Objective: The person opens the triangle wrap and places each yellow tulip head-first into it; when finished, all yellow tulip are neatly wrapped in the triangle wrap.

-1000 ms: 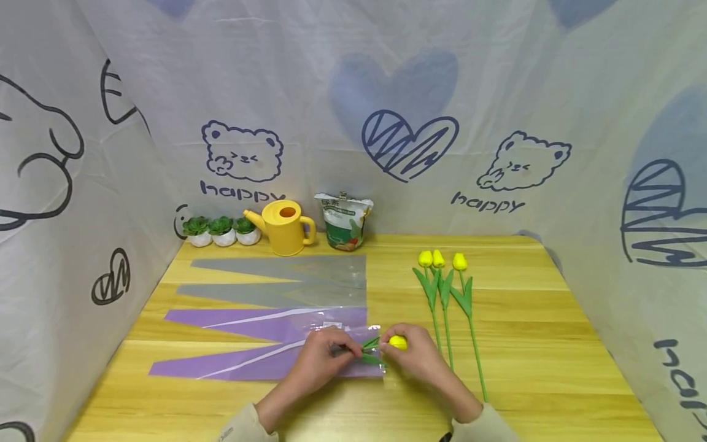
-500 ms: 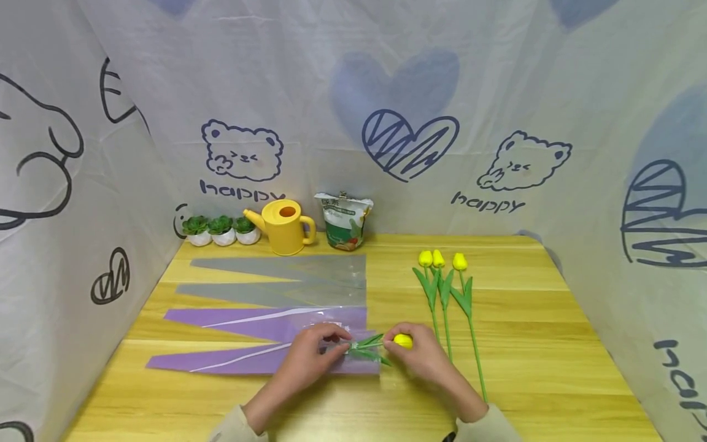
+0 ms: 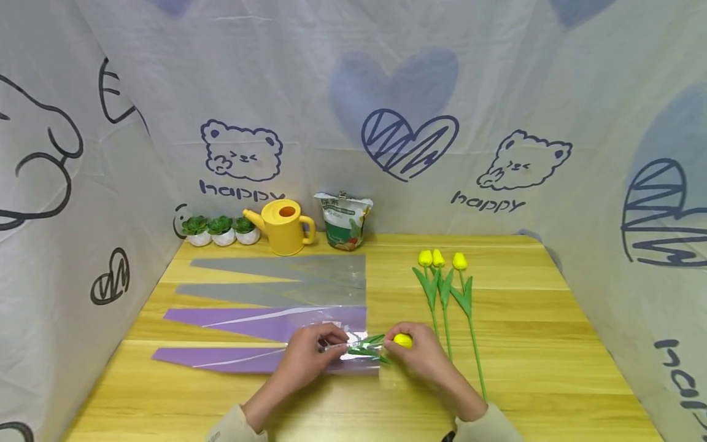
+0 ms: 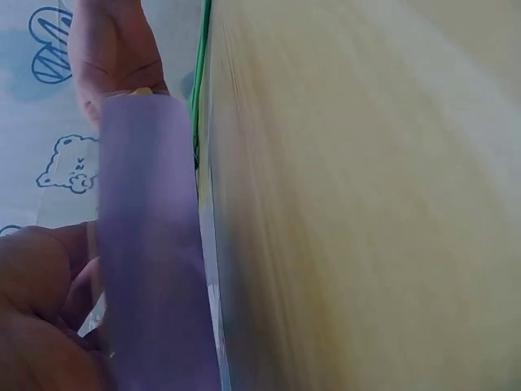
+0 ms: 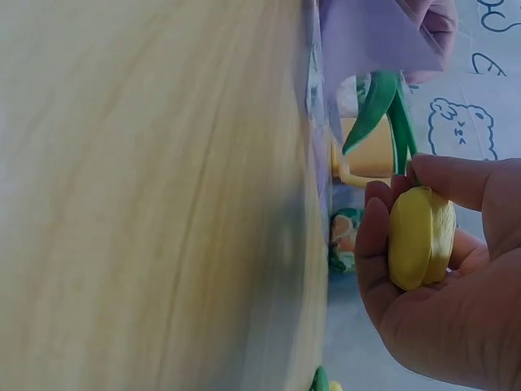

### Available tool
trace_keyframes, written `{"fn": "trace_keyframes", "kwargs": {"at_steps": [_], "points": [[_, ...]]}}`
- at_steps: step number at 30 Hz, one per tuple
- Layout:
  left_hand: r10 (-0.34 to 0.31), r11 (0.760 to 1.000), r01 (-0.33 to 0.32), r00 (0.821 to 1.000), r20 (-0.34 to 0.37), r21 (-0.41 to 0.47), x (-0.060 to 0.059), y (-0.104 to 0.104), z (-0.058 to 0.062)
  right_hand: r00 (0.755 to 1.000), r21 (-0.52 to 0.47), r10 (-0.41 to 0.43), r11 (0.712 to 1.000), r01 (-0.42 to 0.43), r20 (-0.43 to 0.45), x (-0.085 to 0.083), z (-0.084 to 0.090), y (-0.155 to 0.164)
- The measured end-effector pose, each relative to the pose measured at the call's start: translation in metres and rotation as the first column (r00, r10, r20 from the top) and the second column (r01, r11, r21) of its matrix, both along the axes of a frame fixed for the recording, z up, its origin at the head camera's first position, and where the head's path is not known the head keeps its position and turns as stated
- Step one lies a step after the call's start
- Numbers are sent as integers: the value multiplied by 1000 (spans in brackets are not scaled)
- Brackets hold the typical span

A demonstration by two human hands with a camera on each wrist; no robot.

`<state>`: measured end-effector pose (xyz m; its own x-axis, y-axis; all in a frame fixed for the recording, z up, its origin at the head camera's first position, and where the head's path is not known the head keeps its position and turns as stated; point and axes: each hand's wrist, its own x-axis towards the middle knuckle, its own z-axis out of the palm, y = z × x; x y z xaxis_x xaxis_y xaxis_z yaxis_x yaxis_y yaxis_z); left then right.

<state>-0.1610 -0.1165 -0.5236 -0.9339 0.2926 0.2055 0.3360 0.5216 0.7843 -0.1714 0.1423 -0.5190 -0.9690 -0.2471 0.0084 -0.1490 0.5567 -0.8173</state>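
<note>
My right hand (image 3: pixel 424 353) pinches a yellow artificial tulip (image 5: pixel 411 236) by the stem just under its bloom, and the bloom sits inside the curled fingers. Its green leaves point left, over the mouth of a purple and clear flower sleeve (image 3: pixel 226 361). Stem and lower leaves lie within the sleeve's clear film. My left hand (image 3: pixel 304 357) grips that film between thumb and fingers near the leaves' base. In the left wrist view the sleeve's purple back (image 4: pixel 155 236) covers part of the left fingers.
Another purple sleeve (image 3: pixel 221 320) and two grey sleeves (image 3: pixel 326 265) lie behind. Three yellow tulips (image 3: pixel 459 263) lie to the right. Along the back stand potted succulents (image 3: pixel 223 232), a yellow watering can (image 3: pixel 284 230) and a clipped bag (image 3: pixel 343 224).
Both hands first shift slightly apart, left hand leftward and right hand a little rightward, exposing more leaf between them. Lately they stay nearly still, while the sleeve's narrow end moves slightly right and up.
</note>
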Motion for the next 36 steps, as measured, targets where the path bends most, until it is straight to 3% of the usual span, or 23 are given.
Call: {"fn": "trace_keyframes", "kwargs": {"at_steps": [10,16,19,24,28,36], "points": [[-12,999,13,1000,-3,45,-2,2,0,995,7,60,998,-61,74,0,-5,-4],[-30,998,31,999,-18,47,-3,2,-2,974,-20,196,981,-195,111,-2,-7,12],[-35,998,36,999,-19,45,-4,3,-3,967,18,237,971,-240,95,-1,-4,22],[-27,999,27,1000,-6,37,-3,4,-4,977,88,204,974,-209,63,-2,-1,37],[-24,999,24,1000,-16,31,-2,3,-5,983,85,168,981,-174,73,-5,-3,43],[-18,999,19,1000,-11,34,-1,3,-4,979,66,174,981,-181,102,-8,-9,42]]}}
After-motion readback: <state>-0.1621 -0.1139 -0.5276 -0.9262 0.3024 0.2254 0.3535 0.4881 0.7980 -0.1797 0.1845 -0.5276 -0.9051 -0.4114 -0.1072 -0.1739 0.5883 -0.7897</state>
